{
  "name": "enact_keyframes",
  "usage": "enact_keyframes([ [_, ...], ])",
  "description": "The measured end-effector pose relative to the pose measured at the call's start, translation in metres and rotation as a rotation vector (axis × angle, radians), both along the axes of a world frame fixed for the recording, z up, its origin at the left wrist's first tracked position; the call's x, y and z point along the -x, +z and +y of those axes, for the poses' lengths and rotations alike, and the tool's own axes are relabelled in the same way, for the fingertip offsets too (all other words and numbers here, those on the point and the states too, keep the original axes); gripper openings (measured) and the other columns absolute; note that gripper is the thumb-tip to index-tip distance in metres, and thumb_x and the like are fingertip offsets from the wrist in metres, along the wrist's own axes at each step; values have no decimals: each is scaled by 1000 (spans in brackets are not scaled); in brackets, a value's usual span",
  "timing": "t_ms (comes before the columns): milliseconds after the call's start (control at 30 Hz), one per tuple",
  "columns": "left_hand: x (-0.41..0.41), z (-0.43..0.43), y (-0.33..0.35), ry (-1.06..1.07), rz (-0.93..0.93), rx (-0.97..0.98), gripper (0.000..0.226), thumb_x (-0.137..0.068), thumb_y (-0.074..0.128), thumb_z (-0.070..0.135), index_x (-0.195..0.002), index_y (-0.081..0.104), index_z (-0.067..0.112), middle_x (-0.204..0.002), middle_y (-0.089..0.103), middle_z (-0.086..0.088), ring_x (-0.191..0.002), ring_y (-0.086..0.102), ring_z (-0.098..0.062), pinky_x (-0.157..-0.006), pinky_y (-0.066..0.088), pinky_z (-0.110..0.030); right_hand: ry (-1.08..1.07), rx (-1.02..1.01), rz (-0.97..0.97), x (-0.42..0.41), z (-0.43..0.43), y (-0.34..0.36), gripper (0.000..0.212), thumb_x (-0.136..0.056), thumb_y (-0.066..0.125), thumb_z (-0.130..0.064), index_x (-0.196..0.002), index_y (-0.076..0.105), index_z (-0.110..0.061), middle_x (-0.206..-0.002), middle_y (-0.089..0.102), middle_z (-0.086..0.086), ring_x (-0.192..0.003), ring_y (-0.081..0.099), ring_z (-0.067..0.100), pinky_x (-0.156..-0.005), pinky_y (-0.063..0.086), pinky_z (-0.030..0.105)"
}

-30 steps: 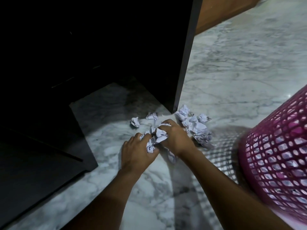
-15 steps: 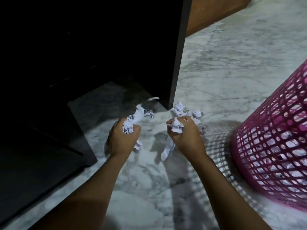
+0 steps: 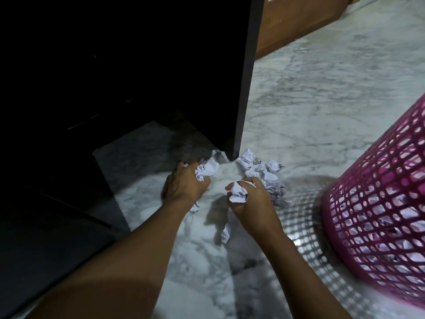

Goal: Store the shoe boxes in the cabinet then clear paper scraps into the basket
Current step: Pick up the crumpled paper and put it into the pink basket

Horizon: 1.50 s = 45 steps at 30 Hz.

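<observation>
Though the dark cabinet (image 3: 138,65) shows no shoe boxes (interior too dim to tell), the job looks to be in its second half. Pink basket (image 3: 379,215) at right on the marble floor (image 3: 322,88), crumpled paper visible behind its mesh. Loose scraps (image 3: 264,171) lie at the cabinet's corner, near the basket, not yet cleared. Left hand (image 3: 184,187) low, fingers curled round a paper wad (image 3: 207,169). Right hand (image 3: 250,203) just beside the pile, fist closed on a second wad (image 3: 238,193).
</observation>
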<state>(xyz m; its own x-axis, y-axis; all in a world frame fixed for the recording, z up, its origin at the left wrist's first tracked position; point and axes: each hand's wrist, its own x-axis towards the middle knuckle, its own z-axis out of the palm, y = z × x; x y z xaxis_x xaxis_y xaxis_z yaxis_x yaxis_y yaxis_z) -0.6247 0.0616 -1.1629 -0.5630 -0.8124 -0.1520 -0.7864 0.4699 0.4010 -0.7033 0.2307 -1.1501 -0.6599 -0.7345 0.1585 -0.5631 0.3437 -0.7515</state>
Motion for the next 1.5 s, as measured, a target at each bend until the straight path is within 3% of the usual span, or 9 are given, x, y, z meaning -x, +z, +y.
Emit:
enact_keyframes([
  [100, -1, 0, -2, -15, 76, 40, 41, -72, 53, 53, -109, 55, 34, -111, 55, -5, -101, 60, -33, -82, 51, -36, -30, 20, 1, 5, 4, 1, 26, -71, 65, -1, -91, 74, -15, -92, 64, -1, -96, 48, 7, -83, 31, -1],
  [267, 18, -6, 11, -123, -73, -49, 85, -76, 59, 50, -149, 16, 43, -134, 54, -4, -118, 56, -33, -90, 49, -38, -72, 6, -28, 11, 10, -2, 26, -71, 58, -13, -91, 75, -16, -97, 68, 5, -98, 51, 3, -84, 29, -4],
  [433, 42, -5, 20, -181, -173, -17, 25, -77, 48, 37, -89, 64, 21, -102, 71, -4, -91, 64, -29, -77, 51, -32, -111, 34, -44, 12, 10, 1, 30, -67, 56, -12, -89, 77, -15, -97, 68, 4, -95, 50, 1, -84, 30, -4],
  [733, 18, 12, 11, -187, -82, 40, 37, -82, 53, 49, -113, 60, 30, -117, 57, -6, -105, 59, -32, -83, 49, -35, -178, 14, -69, 13, 12, 17, 12, -80, 66, -5, -86, 74, -13, -96, 67, 6, -90, 65, 21, -73, 45, 22],
  [867, 5, 20, 25, -78, 193, -248, 27, -69, 65, 49, -74, 60, 22, -80, 66, 4, -78, 64, -22, -66, 48, -28, -186, 71, -95, 11, 19, 47, 6, -81, 66, -4, -83, 71, -8, -91, 66, 9, -87, 63, 24, -73, 47, 24],
  [1033, 10, 33, 80, 39, 435, -482, 25, -84, 68, 30, -68, 53, 17, -60, 57, -1, -53, 52, -18, -47, 39, -23, -201, 171, -121, 9, 19, 117, 8, -84, 67, -8, -77, 65, -8, -81, 62, 20, -73, 59, 31, -60, 45, 32],
  [1200, 25, 57, 174, 64, 700, -639, 28, -79, 72, 39, -63, 56, 21, -69, 58, -12, -56, 51, -23, -58, 41, -26, -157, 287, 9, 4, 16, 219, 28, -88, 69, -14, -94, 59, 11, -96, 58, 28, -85, 59, 36, -71, 45, 43],
  [1333, 38, 85, 251, 30, 875, -737, 25, -60, 70, 47, -59, 61, 24, -82, 63, -27, -76, 59, -33, -71, 44, -40, -191, 307, 209, 15, 42, 308, 18, -88, 69, -18, -85, 57, -6, -86, 55, 9, -74, 49, 18, -57, 33, 19],
  [1500, 72, 158, 329, -52, 986, -812, 25, -76, 65, 47, -71, 55, 24, -65, 57, -1, -58, 52, -19, -57, 36, -28, -419, 175, 265, 74, 115, 361, 18, -85, 65, -20, -83, 69, -3, -75, 63, 16, -69, 59, 24, -57, 33, 24],
])
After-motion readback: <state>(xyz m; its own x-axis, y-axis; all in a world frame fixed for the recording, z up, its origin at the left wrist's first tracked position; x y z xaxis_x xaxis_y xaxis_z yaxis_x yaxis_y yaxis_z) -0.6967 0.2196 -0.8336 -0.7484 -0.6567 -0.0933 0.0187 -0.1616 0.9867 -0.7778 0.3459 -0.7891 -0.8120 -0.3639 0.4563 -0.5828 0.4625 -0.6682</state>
